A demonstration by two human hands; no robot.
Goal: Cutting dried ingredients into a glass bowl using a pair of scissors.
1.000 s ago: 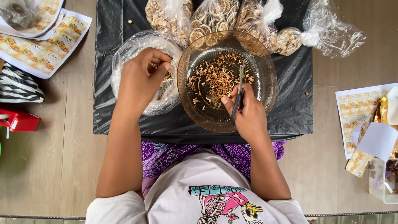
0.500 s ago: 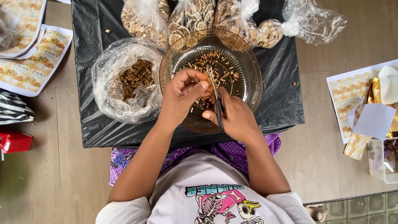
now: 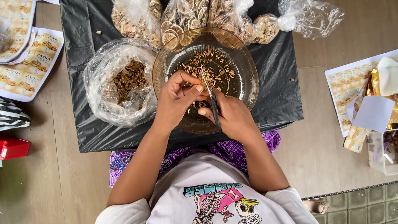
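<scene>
Over the near half of the round amber glass bowl, the right hand gripped slim dark-handled scissors — blades pointing away toward the far rim — while the left hand, just left, pinched a small brown piece at the blades.

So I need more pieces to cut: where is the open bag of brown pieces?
In the head view, the open clear bag lies on the black sheet, left of the glass bowl, near the left hand.

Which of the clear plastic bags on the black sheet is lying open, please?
The bag of brown pieces left of the glass bowl; the bags behind it are closed.
</scene>
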